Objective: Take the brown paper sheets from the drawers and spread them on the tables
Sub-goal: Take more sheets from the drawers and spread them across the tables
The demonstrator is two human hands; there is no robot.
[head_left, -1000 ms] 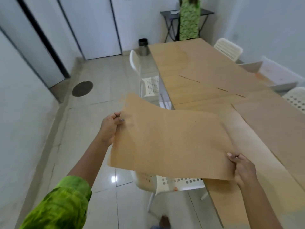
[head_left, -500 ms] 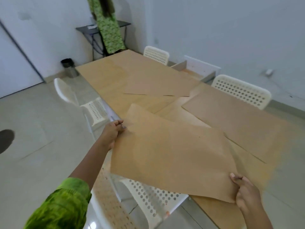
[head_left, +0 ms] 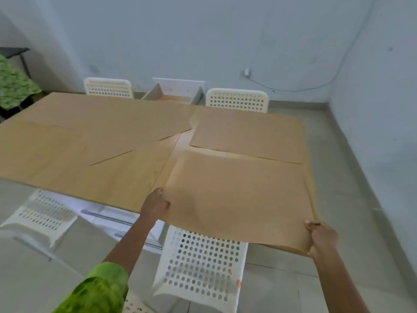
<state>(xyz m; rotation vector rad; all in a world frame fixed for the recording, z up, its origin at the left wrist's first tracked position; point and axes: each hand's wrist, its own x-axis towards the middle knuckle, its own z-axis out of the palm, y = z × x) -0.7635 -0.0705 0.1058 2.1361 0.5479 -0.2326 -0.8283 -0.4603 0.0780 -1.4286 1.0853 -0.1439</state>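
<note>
**You:** Where is the sheet against my hands?

**Spotter:** The brown paper sheet (head_left: 237, 195) lies over the near right part of the table (head_left: 121, 179), and its near edge overhangs a white chair (head_left: 198, 263). Your left hand (head_left: 155, 204) is curled round its near left corner. Your right hand (head_left: 322, 239) pinches its near right corner.

**You:** And the drawer?

**Spotter:** The drawer (head_left: 155, 92) stands open at the table's far side, between two chair backs (head_left: 237, 100). You can see orange-brown inside it, but I cannot tell what that is. Other sheets (head_left: 248, 134) lie just beyond yours.
</note>
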